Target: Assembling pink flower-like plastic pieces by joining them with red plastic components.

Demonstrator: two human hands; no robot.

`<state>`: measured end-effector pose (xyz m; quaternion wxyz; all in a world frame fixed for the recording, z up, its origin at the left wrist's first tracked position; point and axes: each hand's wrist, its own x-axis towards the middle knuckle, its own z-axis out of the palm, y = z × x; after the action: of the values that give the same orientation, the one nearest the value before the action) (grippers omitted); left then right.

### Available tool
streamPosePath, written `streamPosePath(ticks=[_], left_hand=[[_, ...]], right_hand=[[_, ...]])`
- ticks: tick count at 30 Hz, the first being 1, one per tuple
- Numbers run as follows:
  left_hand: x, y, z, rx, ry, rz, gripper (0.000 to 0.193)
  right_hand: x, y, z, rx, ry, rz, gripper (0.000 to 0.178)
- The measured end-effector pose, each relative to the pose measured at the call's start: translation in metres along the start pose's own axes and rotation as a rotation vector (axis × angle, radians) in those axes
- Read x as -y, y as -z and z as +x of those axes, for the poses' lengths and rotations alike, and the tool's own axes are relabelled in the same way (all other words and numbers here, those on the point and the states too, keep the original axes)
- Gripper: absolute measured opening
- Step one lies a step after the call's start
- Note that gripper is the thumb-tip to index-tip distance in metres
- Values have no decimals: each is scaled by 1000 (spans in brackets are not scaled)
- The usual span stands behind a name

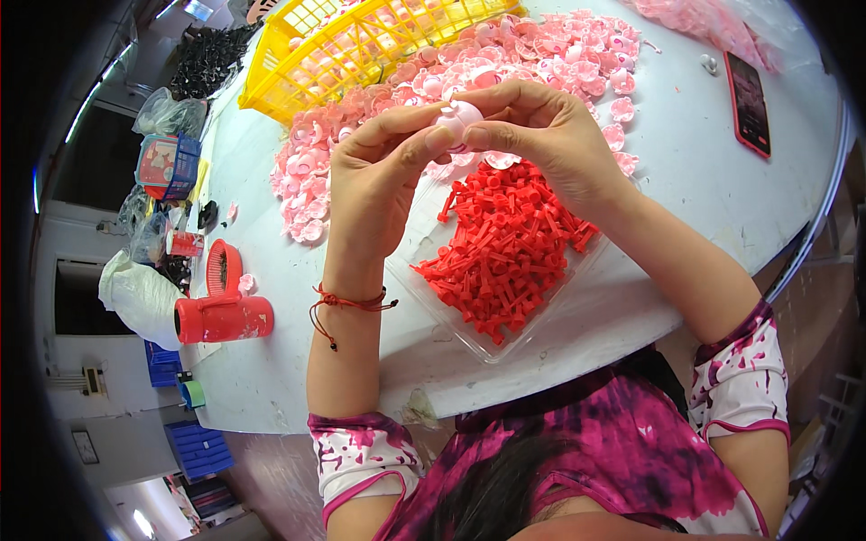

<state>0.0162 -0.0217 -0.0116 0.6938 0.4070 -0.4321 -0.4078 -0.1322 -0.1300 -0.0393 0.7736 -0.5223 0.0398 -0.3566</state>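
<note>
Between the fingertips of both hands is a small round pink plastic piece (460, 120), raised above the table. My left hand (386, 167) pinches it from the left, thumb and forefinger closed on it. From the right, my right hand (541, 135) grips it the same way. Just below the hands lies a clear plastic tray (492, 353) heaped with small red plastic pegs (510, 248). Beyond them spreads a big pile of pink plastic shells (424, 81), many cup-shaped. Fingers hide part of the held piece.
A yellow basket (271, 77) holding round pink pieces stands at the far left. At the right lies a phone (749, 104) in a red case. On the left are a red jug-like container (224, 320), a red basket (224, 268) and a white bag (140, 298).
</note>
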Motion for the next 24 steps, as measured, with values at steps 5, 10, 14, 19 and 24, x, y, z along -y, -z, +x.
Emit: streamPosePath(ticks=[5,10,14,19,24], left_hand=[[1,2,1,-7,40,-8,19],[8,1,0,-54,88,-68,20],[15,-7,1,-82,45,-82,19],[18,-9,-2,-134,12,-83,17],[26,-26,-5,-211,3,-79,16]], right_hand=[[2,1,0,-2,0,-59,27],[-2,-1,-2,-29,53,-130,27],[-10,-1,-2,-87,235,-263,31],[-12,-4,-1,-47,300,-380,37],[-8,-6,-6,-81,469,-750,39]])
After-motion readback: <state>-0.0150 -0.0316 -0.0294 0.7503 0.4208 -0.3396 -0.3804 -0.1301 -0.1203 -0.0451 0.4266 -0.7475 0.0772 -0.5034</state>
